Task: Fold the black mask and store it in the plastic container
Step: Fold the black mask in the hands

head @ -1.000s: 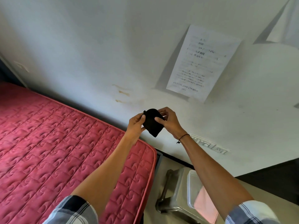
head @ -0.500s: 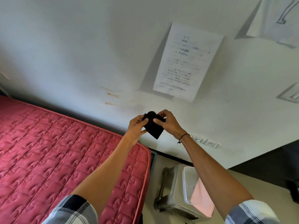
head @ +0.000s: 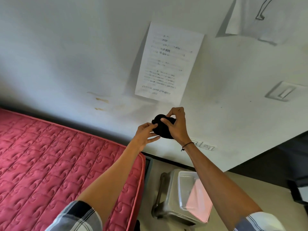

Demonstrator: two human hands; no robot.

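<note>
The black mask (head: pixel 162 129) is bunched into a small folded wad, held up in the air in front of the white wall. My left hand (head: pixel 145 135) pinches its left edge with thumb and fingers. My right hand (head: pixel 176 125) grips it from the right, thumb pressed on the front and fingers curled over the top. Far below, the clear plastic container (head: pixel 184 185) stands open on a grey stool (head: pixel 168 199), partly hidden by my right forearm. A pink lid or sheet (head: pixel 199 204) leans at its right side.
A bed with a red quilted mattress (head: pixel 50 164) fills the left, its edge next to the stool. A printed paper (head: pixel 168 62) hangs on the wall above my hands. Wall sockets (head: pixel 205 145) sit low on the wall. Dark furniture (head: pixel 298 187) stands at right.
Both hands have closed in on the mask, and my right thumb and fingers now wrap further over it, so it looks more compact. The camera has shifted, showing more of the container.
</note>
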